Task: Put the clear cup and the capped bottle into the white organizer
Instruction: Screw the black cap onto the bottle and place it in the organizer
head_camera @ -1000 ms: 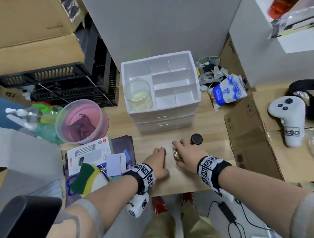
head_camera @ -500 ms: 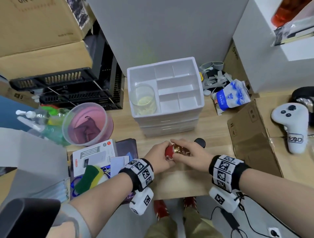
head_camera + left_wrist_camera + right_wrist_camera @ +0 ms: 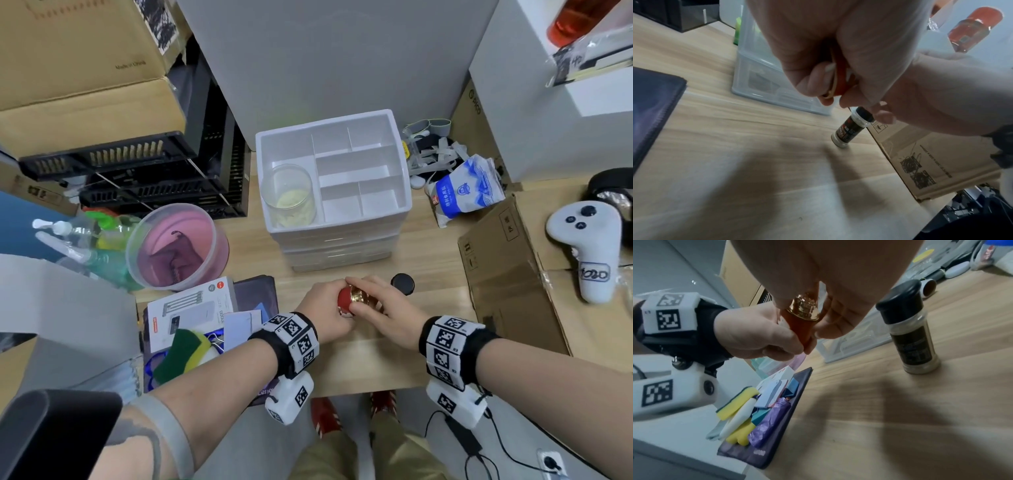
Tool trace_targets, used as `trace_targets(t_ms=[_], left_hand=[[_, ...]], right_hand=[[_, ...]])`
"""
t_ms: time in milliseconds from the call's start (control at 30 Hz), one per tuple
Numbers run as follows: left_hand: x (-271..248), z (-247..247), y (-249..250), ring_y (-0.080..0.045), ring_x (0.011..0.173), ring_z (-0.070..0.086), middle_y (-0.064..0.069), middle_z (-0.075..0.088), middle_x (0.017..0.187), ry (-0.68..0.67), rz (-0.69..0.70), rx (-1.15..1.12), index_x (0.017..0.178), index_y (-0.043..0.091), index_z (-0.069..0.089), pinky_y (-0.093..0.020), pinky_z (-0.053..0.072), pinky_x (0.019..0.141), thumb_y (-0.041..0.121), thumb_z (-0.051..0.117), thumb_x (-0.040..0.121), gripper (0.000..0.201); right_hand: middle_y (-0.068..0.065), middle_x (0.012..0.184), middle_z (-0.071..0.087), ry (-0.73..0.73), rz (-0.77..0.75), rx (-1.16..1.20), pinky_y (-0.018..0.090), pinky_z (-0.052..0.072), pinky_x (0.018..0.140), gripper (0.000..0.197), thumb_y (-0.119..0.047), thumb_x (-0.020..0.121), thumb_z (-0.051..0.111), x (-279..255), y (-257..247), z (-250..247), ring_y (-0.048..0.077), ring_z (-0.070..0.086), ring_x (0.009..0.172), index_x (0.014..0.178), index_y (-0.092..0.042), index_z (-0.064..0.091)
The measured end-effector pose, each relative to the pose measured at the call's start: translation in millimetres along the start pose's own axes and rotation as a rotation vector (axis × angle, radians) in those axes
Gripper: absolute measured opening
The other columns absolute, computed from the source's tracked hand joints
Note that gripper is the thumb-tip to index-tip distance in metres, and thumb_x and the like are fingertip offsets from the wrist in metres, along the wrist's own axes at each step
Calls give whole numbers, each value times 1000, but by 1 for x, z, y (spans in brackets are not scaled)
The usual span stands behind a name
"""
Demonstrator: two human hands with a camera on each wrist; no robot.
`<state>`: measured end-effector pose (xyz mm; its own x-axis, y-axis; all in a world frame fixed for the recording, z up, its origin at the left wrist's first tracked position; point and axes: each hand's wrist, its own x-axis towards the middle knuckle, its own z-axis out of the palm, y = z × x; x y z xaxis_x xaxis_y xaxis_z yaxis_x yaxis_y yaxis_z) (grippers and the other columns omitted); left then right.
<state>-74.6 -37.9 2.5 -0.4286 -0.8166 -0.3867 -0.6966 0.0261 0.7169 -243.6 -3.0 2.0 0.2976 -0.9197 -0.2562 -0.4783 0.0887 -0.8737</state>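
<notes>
Right now both hands meet over the wooden table (image 3: 394, 246), low centre of the head view. Left hand (image 3: 325, 317) wraps its fingers round the red body of the capped bottle (image 3: 344, 298); right hand (image 3: 387, 313) pinches the gold cap (image 3: 804, 309) with thumb and fingertips. Bottle is lifted off the table, tilted. At 2 o'clock from the hands, just beside the right fingers, a black-lidded spice jar (image 3: 909, 335) stands upright. At 12 o'clock sits the white organizer (image 3: 334, 178); the clear cup (image 3: 289, 195) is already in its front-left compartment. At 10 o'clock a pink tub (image 3: 178, 246); at 9 o'clock a dark notebook (image 3: 764, 449) with a sponge (image 3: 735, 404) and oddments on it. At 3 o'clock, flat cardboard (image 3: 507, 274).
</notes>
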Motion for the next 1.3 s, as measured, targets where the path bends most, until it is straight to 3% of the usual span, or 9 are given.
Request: trace_targets(t_ms=[167,300,500,667,800,933,1100,1233,1300], left_hand=[[4,-2,5,-9,62,54,4,61,73,-48,-17,1,82,19,64,-17,40,59,15,77,68,20],[4,-4,-1,-25,82,61,-11,64,92,-63,-47,76,86,5,69,-24,43,69,15,79,66,24],[-2,-4,-9,-23,77,64,-13,71,87,-77,-80,58,84,3,71,-22,46,59,8,78,65,21],[-4,0,-9,-29,86,66,-14,68,94,-82,-64,49,86,1,71,-41,57,76,24,74,57,37],[-2,1,-10,-19,116,58,-10,58,127,-105,15,1,101,2,73,-21,43,96,13,80,61,41],[-1,-3,0,-22,134,47,-4,35,155,-178,144,-21,90,14,74,-30,40,108,10,79,63,28],[-3,-8,13,-19,115,57,1,39,139,-231,187,-16,85,11,72,-19,47,94,6,81,64,23],[-4,-8,17,-23,107,59,-4,42,129,-221,164,9,92,9,75,-27,52,93,12,79,61,31],[-4,-8,17,-23,108,59,-4,42,128,-219,151,13,99,9,76,-24,51,93,10,80,62,37]], right_hand=[[-4,114,52,-2,36,-74,31,47,92,52,-42,93,55,-1,0,-8,16,58,96,141,-26,46],[5,121,50,258,102,-433,36,50,80,56,-39,83,60,2,7,-33,25,59,99,135,-21,47],[11,123,42,-21,360,-785,43,55,75,64,-32,74,67,9,30,-43,37,59,99,130,-28,37],[14,115,57,-37,345,-649,42,53,78,38,-29,85,61,20,33,-42,39,62,95,116,-17,46],[11,110,64,-22,308,-408,35,49,85,41,-27,78,73,21,24,-45,31,62,101,112,-15,52],[6,104,65,-110,143,-162,13,46,79,39,-20,76,79,23,3,-48,18,62,94,107,-15,57],[0,103,62,-102,110,-73,3,42,78,39,-17,76,79,24,-6,-57,6,58,89,109,-15,57],[6,115,58,-153,163,-13,25,43,90,45,-17,81,73,24,-8,-60,18,56,104,120,-18,50],[8,122,54,-120,134,14,24,44,89,56,-21,77,68,23,-10,-62,21,55,107,128,-17,44]])
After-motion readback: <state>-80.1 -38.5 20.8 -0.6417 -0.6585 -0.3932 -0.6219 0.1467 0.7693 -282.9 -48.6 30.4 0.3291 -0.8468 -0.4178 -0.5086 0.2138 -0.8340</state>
